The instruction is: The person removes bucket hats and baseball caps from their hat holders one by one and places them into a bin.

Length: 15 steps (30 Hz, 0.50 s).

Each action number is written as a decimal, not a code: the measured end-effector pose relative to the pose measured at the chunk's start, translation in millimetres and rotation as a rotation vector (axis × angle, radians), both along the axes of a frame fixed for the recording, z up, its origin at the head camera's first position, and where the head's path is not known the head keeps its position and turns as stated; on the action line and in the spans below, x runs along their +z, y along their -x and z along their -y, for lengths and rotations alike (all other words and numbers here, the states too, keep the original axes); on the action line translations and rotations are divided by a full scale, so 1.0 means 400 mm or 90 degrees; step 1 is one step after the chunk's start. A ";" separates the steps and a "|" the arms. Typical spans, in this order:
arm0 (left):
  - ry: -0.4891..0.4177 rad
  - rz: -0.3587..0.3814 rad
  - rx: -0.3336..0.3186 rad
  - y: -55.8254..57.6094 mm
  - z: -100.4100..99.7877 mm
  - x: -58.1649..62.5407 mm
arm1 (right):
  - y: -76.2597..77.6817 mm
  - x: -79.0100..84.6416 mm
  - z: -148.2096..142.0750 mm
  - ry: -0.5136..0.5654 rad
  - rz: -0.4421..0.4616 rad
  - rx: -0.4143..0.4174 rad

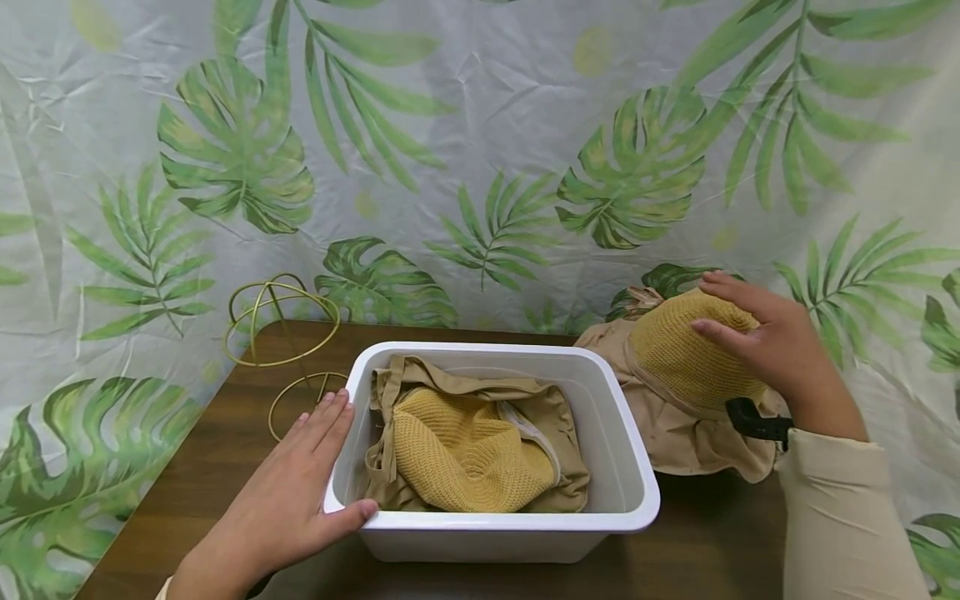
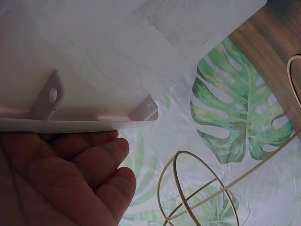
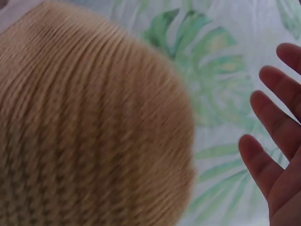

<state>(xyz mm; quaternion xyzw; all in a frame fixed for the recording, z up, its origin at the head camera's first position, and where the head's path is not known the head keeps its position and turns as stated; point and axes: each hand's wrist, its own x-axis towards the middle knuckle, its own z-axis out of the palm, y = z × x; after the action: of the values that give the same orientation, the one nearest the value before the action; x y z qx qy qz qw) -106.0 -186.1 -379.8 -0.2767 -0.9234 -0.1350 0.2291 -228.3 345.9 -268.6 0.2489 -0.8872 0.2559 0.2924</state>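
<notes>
A white plastic tub (image 1: 496, 521) stands on the table, and a folded sun hat (image 1: 472, 450) with a yellow knitted crown and tan cloth brim lies inside it. My left hand (image 1: 288, 483) rests along the tub's left rim, fingers extended and thumb at the front corner. To the tub's right sits another sun hat (image 1: 678, 350), its yellow knitted crown raised and its beige cloth brim spread below. My right hand (image 1: 780, 350) is beside and over this crown, fingers spread; the right wrist view shows a gap between the fingers (image 3: 277, 117) and the knit.
A gold wire stand (image 1: 281, 321) with rings stands at the table's back left, close to my left hand. The dark wooden table (image 1: 195, 467) meets a leaf-printed cloth backdrop (image 1: 480, 125) behind. The right hat's brim lies against the tub's right side in the head view.
</notes>
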 end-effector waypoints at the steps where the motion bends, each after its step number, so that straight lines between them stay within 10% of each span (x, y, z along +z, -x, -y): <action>1: -0.001 0.000 0.000 0.000 0.000 0.000 | 0.002 -0.003 -0.008 0.007 0.014 -0.010; 15: -0.004 -0.006 -0.002 -0.001 0.000 -0.002 | 0.054 -0.054 -0.126 0.041 0.143 -0.100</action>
<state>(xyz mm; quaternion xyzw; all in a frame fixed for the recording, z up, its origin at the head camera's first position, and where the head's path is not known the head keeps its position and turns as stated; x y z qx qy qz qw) -105.4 -186.2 -380.6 -0.2779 -0.9215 -0.1371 0.2342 -249.8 396.3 -290.1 0.1387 -0.9225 0.2865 0.2183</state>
